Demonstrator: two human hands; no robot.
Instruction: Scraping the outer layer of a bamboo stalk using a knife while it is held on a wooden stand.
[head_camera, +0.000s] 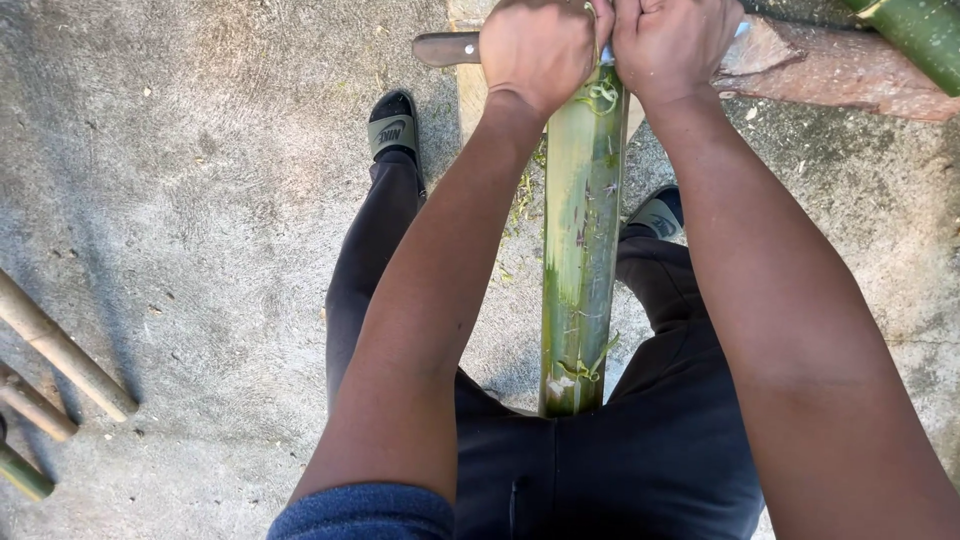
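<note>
A green bamboo stem (580, 250), its skin partly shaved, runs from my lap away toward a wooden block (830, 70). My left hand (540, 50) is closed around a knife's wooden handle (445, 47), which sticks out to the left. My right hand (675, 45) grips the other end of the blade across the far end of the stem. The blade itself is almost wholly hidden under my hands. Thin green shavings (600, 95) curl just below my knuckles.
Rough concrete ground (200, 200) lies all around. Three bamboo poles (60, 350) rest at the left edge. Another green bamboo piece (920, 35) sits at the top right. My feet wear dark slide sandals (392, 125) on either side of the stem.
</note>
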